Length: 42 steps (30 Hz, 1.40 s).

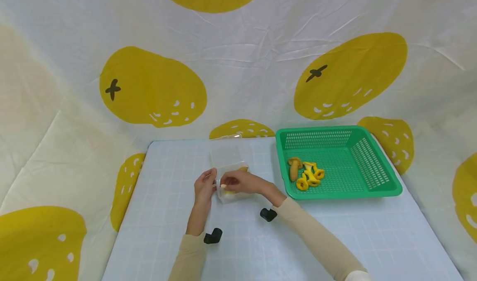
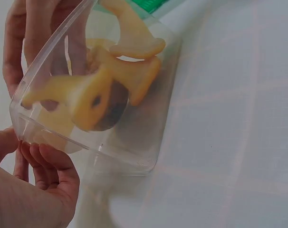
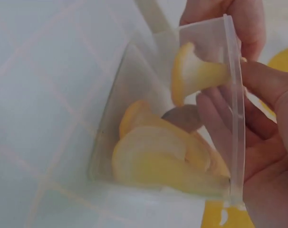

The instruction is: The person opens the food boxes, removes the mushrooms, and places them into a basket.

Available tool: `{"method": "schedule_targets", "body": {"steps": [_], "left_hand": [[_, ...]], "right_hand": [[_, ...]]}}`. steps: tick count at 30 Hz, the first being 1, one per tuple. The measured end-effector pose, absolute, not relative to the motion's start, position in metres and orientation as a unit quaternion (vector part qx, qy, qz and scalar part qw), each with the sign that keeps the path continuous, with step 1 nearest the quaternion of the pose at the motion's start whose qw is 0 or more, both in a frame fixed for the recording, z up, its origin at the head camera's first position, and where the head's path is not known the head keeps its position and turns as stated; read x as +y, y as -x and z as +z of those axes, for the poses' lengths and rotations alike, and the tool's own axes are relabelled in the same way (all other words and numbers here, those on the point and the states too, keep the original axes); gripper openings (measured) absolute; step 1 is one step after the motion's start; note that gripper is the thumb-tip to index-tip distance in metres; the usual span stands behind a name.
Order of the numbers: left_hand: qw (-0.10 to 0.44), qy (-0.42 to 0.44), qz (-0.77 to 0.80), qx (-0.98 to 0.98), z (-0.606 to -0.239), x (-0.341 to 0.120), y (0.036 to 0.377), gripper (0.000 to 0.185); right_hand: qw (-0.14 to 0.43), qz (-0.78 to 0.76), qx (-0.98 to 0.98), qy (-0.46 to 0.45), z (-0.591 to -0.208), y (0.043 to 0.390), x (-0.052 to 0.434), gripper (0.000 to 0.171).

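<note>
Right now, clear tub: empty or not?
Not empty. The clear tub holds several yellow mushrooms; right hand pinches one at its mouth.

Camera setup: one head view, two wrist views.
Head looks forward and down from well back; both wrist views sit close on the clear plastic box of yellow mushrooms (image 1: 232, 181) (image 2: 94, 90) (image 3: 177, 137), seen from opposite sides.

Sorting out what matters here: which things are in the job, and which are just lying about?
In hand: clear plastic tub, yellow mushrooms inside, left hand, right hand.
Lying about: green basket with mushrooms, spotted cloth.
</note>
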<state>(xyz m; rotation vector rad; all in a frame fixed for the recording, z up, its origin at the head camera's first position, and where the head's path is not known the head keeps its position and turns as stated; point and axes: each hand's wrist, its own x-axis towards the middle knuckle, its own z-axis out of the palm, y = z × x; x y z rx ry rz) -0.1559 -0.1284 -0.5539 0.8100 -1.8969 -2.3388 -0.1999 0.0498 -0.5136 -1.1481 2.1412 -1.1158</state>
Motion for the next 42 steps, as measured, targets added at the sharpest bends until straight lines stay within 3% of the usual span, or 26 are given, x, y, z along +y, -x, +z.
{"method": "schedule_targets", "body": {"steps": [8,16,31,42], "left_hand": [[0.002,-0.266,-0.738,-0.62,-0.553,-0.129,0.156,0.039],[0.002,-0.276,-0.732,-0.622,-0.553,-0.128,0.156,0.041],[-0.011,-0.281,-0.724,-0.63,-0.551,-0.128,0.155,0.049],[-0.009,-0.285,-0.725,-0.627,-0.552,-0.127,0.157,0.045]], "right_hand": [[0.164,-0.478,0.775,0.379,-0.512,0.204,0.071,0.021],[0.144,-0.517,0.772,0.341,-0.502,0.206,0.092,0.023],[0.162,-0.598,0.742,0.255,-0.493,0.206,0.144,0.026],[0.151,-0.634,0.74,0.165,-0.488,0.203,0.187,0.031]]}}
